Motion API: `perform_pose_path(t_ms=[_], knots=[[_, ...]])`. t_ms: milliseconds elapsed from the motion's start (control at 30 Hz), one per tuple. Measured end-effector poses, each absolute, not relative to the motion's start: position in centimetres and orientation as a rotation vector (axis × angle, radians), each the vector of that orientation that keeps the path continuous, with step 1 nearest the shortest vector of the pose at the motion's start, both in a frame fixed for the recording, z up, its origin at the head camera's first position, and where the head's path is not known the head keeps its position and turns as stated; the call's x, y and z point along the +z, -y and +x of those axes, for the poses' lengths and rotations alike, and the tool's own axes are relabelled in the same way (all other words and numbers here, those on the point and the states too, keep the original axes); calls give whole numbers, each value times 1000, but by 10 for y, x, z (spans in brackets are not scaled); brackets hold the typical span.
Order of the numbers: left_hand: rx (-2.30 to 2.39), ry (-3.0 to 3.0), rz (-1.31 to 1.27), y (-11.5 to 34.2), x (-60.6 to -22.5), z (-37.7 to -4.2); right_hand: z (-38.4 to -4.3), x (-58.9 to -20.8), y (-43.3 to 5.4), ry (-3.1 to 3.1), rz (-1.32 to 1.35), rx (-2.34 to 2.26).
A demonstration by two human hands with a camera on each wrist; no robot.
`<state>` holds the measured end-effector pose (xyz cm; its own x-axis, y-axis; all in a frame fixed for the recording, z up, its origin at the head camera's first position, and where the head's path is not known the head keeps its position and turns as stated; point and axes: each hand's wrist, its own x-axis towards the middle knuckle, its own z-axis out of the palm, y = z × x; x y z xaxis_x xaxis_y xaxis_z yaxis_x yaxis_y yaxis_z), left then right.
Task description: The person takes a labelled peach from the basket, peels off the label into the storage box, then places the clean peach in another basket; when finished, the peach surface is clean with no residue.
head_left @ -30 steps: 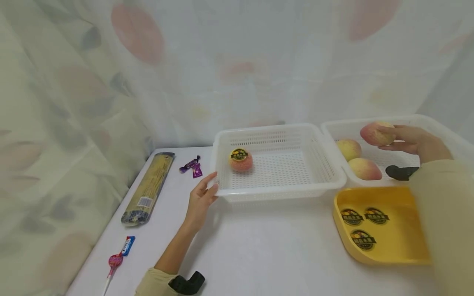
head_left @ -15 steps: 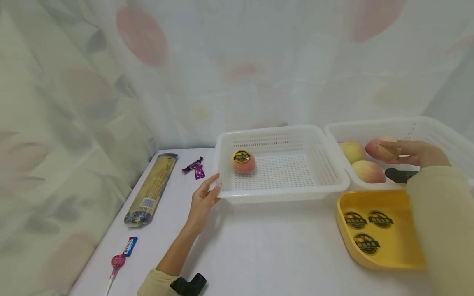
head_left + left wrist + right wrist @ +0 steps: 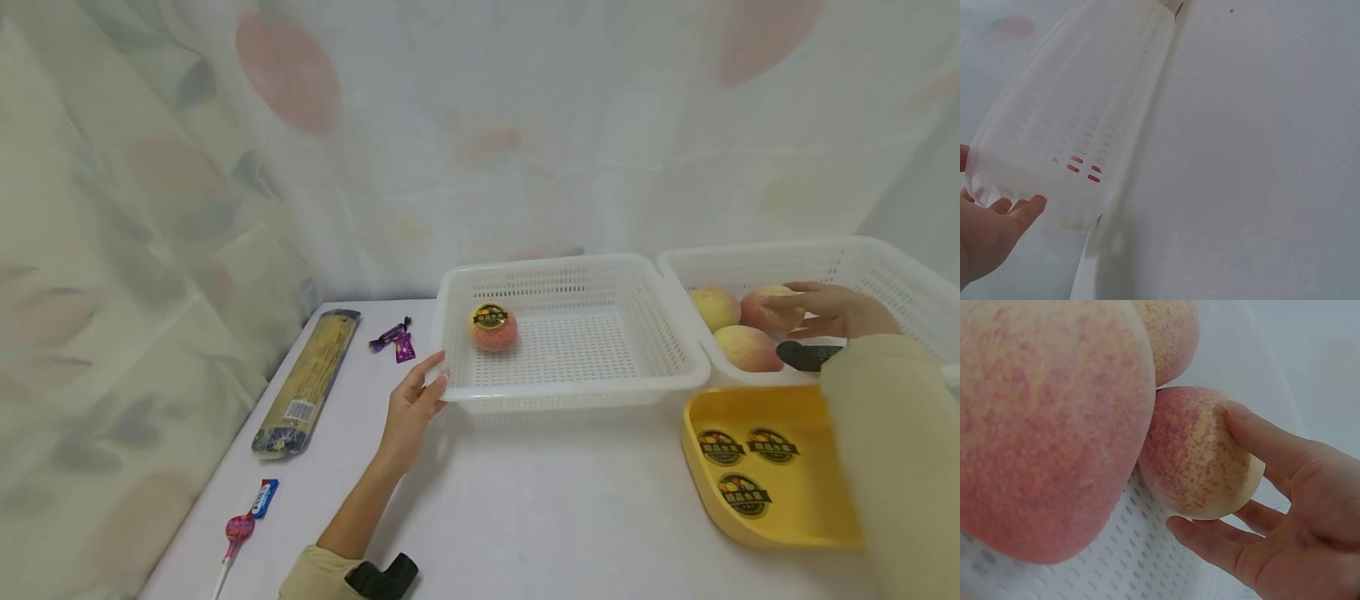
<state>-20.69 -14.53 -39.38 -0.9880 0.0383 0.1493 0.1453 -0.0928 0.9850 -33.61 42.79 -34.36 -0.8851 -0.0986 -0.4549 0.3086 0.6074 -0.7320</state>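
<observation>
Head view: your left hand (image 3: 408, 412) grips the left basket (image 3: 573, 337); your right hand (image 3: 843, 310) curls round a red-and-yellow peach (image 3: 759, 311) in the right basket (image 3: 873, 250), beside two others (image 3: 715, 307). Left wrist: your fingers (image 3: 1025, 212) bracket its corner. Right wrist: the peach is plump, yellow speckled with red.

White table (image 3: 540, 500), left edge: long tan packet (image 3: 318, 367); before it, blue-red oblong candy (image 3: 263, 499), then pink round lollipop (image 3: 240, 528). Near back-left corner: two purple candies (image 3: 405, 348). Near back edge: white rectangular plastic basket (image 3: 555, 392), pink round peach (image 3: 495, 335) in left end. Right: second white plastic basket (image 3: 757, 245), three yellow-pink round peaches (image 3: 746, 348) in left end. Before that: yellow plastic tray (image 3: 810, 475), three black round stickers (image 3: 742, 495) inside.
</observation>
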Motion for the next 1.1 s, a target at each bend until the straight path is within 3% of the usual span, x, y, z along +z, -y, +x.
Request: perform_pose_path(t_ms=[567, 800, 1100], knots=[[-2266, 2072, -218, 144, -397, -208, -339, -339, -440, -2338, 36, -1294], [-2275, 2066, -201, 144, -393, -207, -342, -311, -436, -2447, -38, -1211], [-2280, 2068, -163, 144, -391, -207, -352, -266, -392, -2465, -281, -1325]])
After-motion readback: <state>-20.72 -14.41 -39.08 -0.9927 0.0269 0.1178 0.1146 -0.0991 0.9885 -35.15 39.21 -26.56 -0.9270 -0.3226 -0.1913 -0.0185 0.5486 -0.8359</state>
